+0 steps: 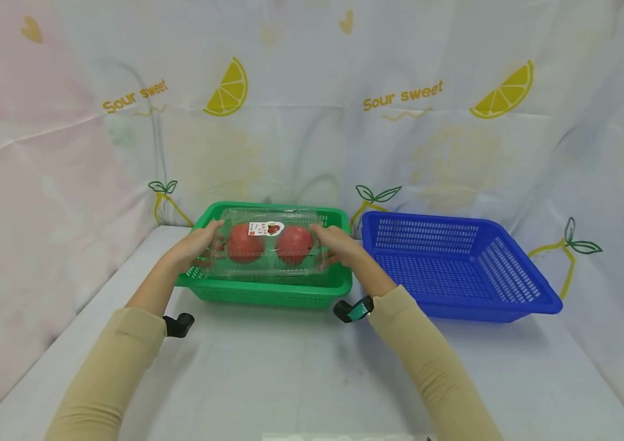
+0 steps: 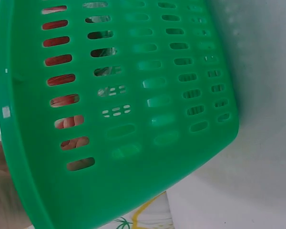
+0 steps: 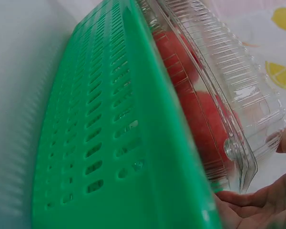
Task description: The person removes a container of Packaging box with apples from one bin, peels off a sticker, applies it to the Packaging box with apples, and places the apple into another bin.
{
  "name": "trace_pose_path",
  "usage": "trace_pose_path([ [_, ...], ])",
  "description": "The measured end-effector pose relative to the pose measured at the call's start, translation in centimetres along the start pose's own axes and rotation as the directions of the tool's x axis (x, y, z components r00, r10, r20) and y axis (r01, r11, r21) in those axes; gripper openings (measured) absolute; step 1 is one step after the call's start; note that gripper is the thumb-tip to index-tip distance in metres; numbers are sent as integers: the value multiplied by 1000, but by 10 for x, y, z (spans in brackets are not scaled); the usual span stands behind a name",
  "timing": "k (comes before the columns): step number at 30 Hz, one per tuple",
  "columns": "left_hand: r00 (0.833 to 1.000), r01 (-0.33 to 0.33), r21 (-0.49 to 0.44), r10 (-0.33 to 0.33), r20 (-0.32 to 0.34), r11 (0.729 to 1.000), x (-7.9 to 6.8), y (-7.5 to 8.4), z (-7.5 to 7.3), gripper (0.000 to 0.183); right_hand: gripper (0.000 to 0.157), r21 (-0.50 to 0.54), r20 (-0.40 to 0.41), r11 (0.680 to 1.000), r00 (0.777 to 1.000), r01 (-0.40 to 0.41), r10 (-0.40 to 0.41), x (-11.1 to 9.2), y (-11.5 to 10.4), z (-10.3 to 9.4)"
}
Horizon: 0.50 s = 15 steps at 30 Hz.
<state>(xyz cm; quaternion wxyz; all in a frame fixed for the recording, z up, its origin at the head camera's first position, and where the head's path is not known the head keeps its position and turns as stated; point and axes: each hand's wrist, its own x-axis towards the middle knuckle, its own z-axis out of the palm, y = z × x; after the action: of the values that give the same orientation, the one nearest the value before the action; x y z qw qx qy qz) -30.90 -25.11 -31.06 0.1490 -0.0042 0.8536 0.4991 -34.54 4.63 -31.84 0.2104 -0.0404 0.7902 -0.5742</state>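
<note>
A clear plastic clamshell box (image 1: 269,267) with two round red fruits (image 1: 294,244) inside and a white label (image 1: 259,229) on its lid is in the green basket (image 1: 267,295), at rim height in the head view. My left hand (image 1: 195,246) grips the box's left end. At the opposite end my right hand (image 1: 340,245) holds it, thumb on the lid and fingers lower down, as the right wrist view shows. The basket's slotted wall (image 2: 133,143) hides most of the left hand in the left wrist view; its fingers show only through the slots.
To the right of the green basket stands a blue slotted basket (image 1: 455,309) with nothing inside. Both baskets are on a white tabletop (image 1: 267,373). A printed cloth (image 1: 300,141) with lemon drawings hangs behind. A pale edge (image 1: 339,437) shows at the bottom of the head view.
</note>
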Motion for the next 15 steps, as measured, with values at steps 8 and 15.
trace_pose_path([
  [8, 999, 34, -3, -34, -3, 999, 6, -4, 0, 80, 64, -41, -38, 999, 999, -13, 12, 4, 2, 5],
  [15, 996, 83, -33, -84, -22, 996, 9, -4, 2, 82, 66, -79, -34, 997, 999, -14, 12, 6, 4, 10],
])
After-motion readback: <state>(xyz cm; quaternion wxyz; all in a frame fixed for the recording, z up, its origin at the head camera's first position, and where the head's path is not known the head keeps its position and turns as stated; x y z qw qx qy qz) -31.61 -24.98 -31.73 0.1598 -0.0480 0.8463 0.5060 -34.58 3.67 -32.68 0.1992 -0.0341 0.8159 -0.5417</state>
